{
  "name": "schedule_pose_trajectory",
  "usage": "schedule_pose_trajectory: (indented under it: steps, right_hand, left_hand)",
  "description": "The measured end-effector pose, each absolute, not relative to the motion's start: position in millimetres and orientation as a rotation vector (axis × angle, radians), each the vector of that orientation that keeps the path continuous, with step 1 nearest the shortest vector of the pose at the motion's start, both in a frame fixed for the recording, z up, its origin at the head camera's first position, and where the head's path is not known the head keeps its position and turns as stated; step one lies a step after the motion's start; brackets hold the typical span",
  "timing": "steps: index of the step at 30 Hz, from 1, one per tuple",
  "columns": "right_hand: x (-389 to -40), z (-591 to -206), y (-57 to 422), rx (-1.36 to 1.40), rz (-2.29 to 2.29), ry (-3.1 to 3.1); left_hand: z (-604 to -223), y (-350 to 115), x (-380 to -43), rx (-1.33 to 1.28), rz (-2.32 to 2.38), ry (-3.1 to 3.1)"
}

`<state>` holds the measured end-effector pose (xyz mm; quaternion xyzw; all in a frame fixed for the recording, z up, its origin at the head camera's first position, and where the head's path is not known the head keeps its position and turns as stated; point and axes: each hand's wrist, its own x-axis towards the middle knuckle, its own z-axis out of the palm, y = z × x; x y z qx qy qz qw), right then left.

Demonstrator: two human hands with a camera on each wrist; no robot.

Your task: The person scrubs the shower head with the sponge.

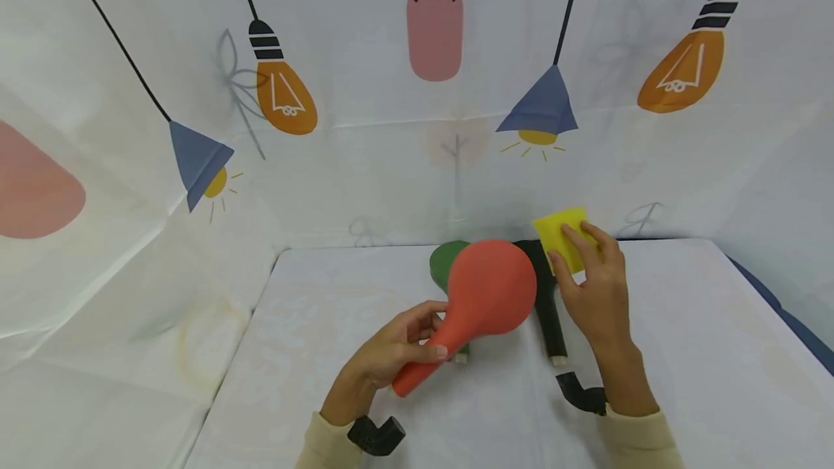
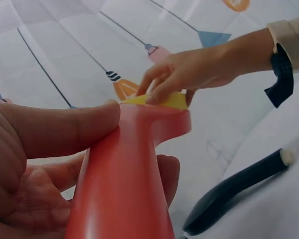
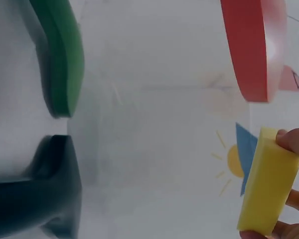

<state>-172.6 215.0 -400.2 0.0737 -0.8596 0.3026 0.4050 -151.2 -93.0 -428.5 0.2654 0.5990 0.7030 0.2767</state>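
My left hand [image 1: 393, 344] grips the handle of a red handheld shower head [image 1: 491, 286], its smooth round head tilted up and away to the right. In the left wrist view the thumb lies along one side of the red handle [image 2: 122, 184], with a fingertip showing on the other. Between thumb and fingers my right hand [image 1: 598, 299] pinches a yellow sponge [image 1: 550, 232], to the right of the red head. A gap shows between the yellow block [image 3: 270, 181] and the red head [image 3: 249, 50] in the right wrist view.
Behind the red one lies a green shower head [image 1: 444, 260], partly hidden. A black shower head [image 1: 550, 313] with a pale end lies beneath the right hand. All are on a white-covered table [image 1: 313, 288], backed by a sheet [image 1: 371, 179] printed with lamps. Both wrists carry black mounts.
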Motion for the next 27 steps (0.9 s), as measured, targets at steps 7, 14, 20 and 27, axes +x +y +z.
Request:
schedule_pose_trajectory:
  steps: [7, 14, 20, 27]
  right_hand:
    - [-165.7, -394.6, 212.8, 0.314, 0.811, -2.143]
    - [-151.9, -387.2, 176.4, 0.782, 0.734, -2.065]
    - [-137.8, -388.0, 144.3, 1.058, 0.619, -2.068]
    - [-134.8, -396.1, 136.1, 1.145, 0.563, -2.114]
  left_hand:
    - [-430.5, -95.9, -153.0, 0.620, 1.935, 1.566]
    - [-431.1, -99.4, -153.4, 0.525, 1.986, 1.541]
    - [-428.4, -101.2, -154.9, 0.479, 2.034, 1.521]
    - [-427.2, -100.2, -156.6, 0.514, 2.093, 1.437]
